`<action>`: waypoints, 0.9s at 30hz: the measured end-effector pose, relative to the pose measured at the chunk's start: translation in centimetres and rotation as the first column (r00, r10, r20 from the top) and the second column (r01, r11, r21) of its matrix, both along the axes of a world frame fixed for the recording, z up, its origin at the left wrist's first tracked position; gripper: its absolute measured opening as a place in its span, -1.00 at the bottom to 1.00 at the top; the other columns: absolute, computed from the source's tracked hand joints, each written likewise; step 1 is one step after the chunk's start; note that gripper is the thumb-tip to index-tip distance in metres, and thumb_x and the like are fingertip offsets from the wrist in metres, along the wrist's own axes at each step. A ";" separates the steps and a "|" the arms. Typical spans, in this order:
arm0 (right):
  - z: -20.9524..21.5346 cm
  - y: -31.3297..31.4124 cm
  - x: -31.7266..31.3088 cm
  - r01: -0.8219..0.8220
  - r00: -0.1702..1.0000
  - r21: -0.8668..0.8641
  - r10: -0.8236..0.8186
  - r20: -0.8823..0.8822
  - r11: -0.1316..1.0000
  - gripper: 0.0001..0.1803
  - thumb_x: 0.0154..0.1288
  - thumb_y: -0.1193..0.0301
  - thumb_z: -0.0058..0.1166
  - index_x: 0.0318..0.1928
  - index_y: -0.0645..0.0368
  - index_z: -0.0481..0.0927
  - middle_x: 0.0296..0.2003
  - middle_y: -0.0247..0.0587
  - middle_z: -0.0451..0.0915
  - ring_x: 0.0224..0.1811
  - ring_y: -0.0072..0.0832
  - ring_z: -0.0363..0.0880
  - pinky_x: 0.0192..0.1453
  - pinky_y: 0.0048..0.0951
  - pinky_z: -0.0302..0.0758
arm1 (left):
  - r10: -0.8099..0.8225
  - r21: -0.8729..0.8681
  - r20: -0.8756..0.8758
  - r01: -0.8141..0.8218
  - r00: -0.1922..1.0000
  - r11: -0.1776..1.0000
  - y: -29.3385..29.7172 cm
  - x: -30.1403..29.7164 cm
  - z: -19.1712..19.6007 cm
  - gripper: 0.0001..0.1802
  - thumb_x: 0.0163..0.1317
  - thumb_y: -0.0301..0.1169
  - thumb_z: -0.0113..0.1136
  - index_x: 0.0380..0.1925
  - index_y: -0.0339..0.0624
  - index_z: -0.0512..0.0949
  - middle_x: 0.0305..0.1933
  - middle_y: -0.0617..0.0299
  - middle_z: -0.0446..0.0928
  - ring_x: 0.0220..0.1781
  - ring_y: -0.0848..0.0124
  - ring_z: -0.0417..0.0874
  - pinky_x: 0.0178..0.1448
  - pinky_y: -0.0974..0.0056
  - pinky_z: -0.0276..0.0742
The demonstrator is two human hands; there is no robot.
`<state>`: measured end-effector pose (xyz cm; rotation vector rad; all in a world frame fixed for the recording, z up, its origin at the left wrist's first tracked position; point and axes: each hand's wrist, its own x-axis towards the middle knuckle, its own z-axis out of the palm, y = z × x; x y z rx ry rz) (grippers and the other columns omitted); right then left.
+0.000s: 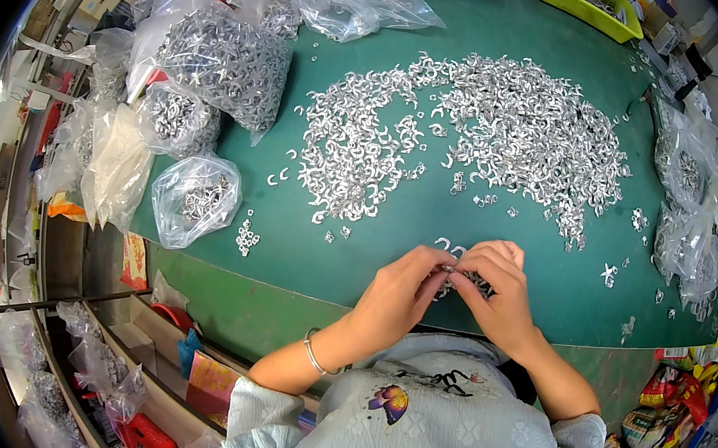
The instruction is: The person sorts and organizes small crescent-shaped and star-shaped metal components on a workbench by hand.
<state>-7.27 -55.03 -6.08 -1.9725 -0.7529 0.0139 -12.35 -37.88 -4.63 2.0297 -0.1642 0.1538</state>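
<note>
the small silver metal piece (448,270) is at your fingertips, low over the near edge of the table (310,263). your left hand (398,289) and right hand (500,291) are nearly closed, thumbs and forefingers pinched together on it; its exact shape is too hidden to tell. more metal pieces (481,285) lie under and between your hands, partly covered by your fingers.

judging by the table, much handling seems left: a broad right-hand heap (533,133) and a smaller left-hand heap (349,152) of loose, curved pieces spread beyond you. which of them are finished, you can't tell from here.

farther out, a small clear bag (193,202) holds some pieces, with a little cluster (247,238) near it. bulging bags (227,59) crowd the left side, and more bags (688,208) line the right. a yellow-green tray (589,9) sits at the far edge. your own fingers block the closest view.
</note>
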 end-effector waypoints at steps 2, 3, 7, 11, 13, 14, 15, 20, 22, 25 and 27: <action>0.3 -0.1 0.0 0.012 1.000 0.009 -0.012 0.006 1.000 -0.82 0.09 0.44 0.33 -0.32 0.16 0.60 -0.35 -0.30 0.58 -0.17 -0.36 0.51 0.09 -0.25 0.22 | -0.006 -0.010 -0.023 0.006 1.000 1.000 -0.1 0.1 0.5 -0.73 0.17 -0.70 0.24 -0.12 -0.27 0.53 -0.21 0.09 0.62 -0.23 0.32 0.71 -0.18 0.32 0.62; 0.4 -0.1 0.0 0.026 1.000 0.016 -0.026 0.008 1.000 -0.82 0.09 0.45 0.33 -0.31 0.16 0.60 -0.34 -0.30 0.58 -0.17 -0.35 0.51 0.09 -0.25 0.23 | -0.009 -0.014 -0.035 0.008 0.999 1.000 -0.2 0.1 0.6 -0.73 0.16 -0.70 0.24 -0.13 -0.27 0.54 -0.21 0.09 0.62 -0.23 0.33 0.71 -0.19 0.33 0.62; 0.9 -0.1 0.1 0.062 0.993 0.049 -0.066 0.094 0.997 -0.80 0.06 0.49 0.33 -0.28 0.16 0.59 -0.33 -0.28 0.59 -0.18 -0.31 0.51 0.06 -0.24 0.25 | 0.000 0.010 -0.016 0.000 1.000 1.000 -0.4 0.1 0.5 -0.75 0.15 -0.69 0.26 -0.15 -0.28 0.56 -0.21 0.10 0.62 -0.23 0.34 0.71 -0.18 0.32 0.62; 1.1 -0.1 -0.1 0.090 0.984 0.047 -0.096 0.151 0.995 -0.80 0.05 0.55 0.31 -0.28 0.16 0.58 -0.32 -0.26 0.60 -0.18 -0.29 0.53 0.07 -0.21 0.27 | -0.014 -0.037 0.002 0.014 1.000 0.999 -0.4 0.1 0.5 -0.75 0.14 -0.70 0.27 -0.17 -0.29 0.56 -0.21 0.11 0.63 -0.22 0.34 0.71 -0.15 0.33 0.63; 1.2 -0.1 0.0 0.084 0.981 0.044 -0.091 0.173 0.995 -0.81 0.05 0.57 0.29 -0.29 0.17 0.58 -0.32 -0.26 0.60 -0.20 -0.29 0.54 0.06 -0.18 0.28 | -0.012 -0.066 0.031 0.014 0.999 0.998 -0.5 0.2 0.4 -0.74 0.12 -0.71 0.28 -0.17 -0.30 0.56 -0.19 0.11 0.64 -0.20 0.35 0.71 -0.14 0.34 0.63; 1.2 -0.1 -0.1 0.085 0.984 0.053 -0.092 0.153 0.995 -0.81 0.05 0.58 0.29 -0.30 0.17 0.58 -0.33 -0.25 0.60 -0.21 -0.28 0.54 0.05 -0.19 0.29 | -0.005 -0.083 0.053 0.009 0.999 0.996 -0.6 0.4 0.4 -0.73 0.11 -0.71 0.29 -0.16 -0.30 0.57 -0.17 0.11 0.65 -0.19 0.36 0.71 -0.13 0.34 0.63; 1.1 -0.1 -0.2 0.086 0.987 0.062 -0.094 0.133 0.994 -0.82 0.05 0.59 0.28 -0.31 0.18 0.57 -0.34 -0.25 0.61 -0.23 -0.28 0.55 0.04 -0.19 0.30 | 0.004 -0.101 0.074 0.004 0.997 0.995 -0.7 0.5 0.4 -0.72 0.10 -0.72 0.29 -0.16 -0.31 0.57 -0.15 0.12 0.65 -0.18 0.37 0.71 -0.12 0.35 0.63; 1.7 -0.4 -0.2 0.070 0.994 0.083 -0.076 0.072 0.994 -0.83 0.07 0.62 0.26 -0.32 0.20 0.57 -0.36 -0.23 0.61 -0.27 -0.27 0.55 -0.05 -0.27 0.36 | -0.027 -0.304 -0.142 -0.018 0.989 0.952 -0.5 0.3 -0.4 -0.73 0.10 -0.74 0.29 -0.15 -0.39 0.58 -0.05 0.11 0.63 -0.10 0.43 0.67 0.00 0.34 0.62; 1.9 -0.5 -0.1 0.059 0.997 0.079 -0.062 0.035 0.995 -0.84 0.08 0.63 0.24 -0.31 0.22 0.57 -0.36 -0.22 0.61 -0.27 -0.26 0.55 -0.08 -0.31 0.37 | -0.046 -0.424 -0.188 -0.039 0.981 0.905 -0.5 0.3 -0.5 -0.74 0.12 -0.74 0.28 -0.16 -0.42 0.58 -0.05 0.10 0.61 -0.08 0.42 0.66 0.04 0.32 0.61; 2.1 -0.4 -0.1 0.081 0.995 0.098 -0.075 -0.059 0.992 -0.85 0.10 0.64 0.23 -0.30 0.23 0.57 -0.37 -0.21 0.60 -0.27 -0.25 0.54 -0.12 -0.32 0.38 | -0.092 -0.576 -0.236 -0.064 0.967 0.815 -0.5 0.5 -0.5 -0.75 0.14 -0.74 0.26 -0.15 -0.43 0.58 -0.08 0.11 0.58 -0.07 0.41 0.64 0.07 0.32 0.61; 2.2 -0.4 -0.1 0.079 0.993 0.104 -0.069 -0.094 0.991 -0.85 0.11 0.63 0.23 -0.30 0.23 0.57 -0.38 -0.21 0.60 -0.28 -0.26 0.54 -0.13 -0.32 0.39 | -0.110 -0.631 -0.242 -0.071 0.964 0.772 -0.5 0.6 -0.4 -0.75 0.15 -0.74 0.25 -0.14 -0.41 0.58 -0.12 0.16 0.57 -0.09 0.42 0.64 0.06 0.35 0.61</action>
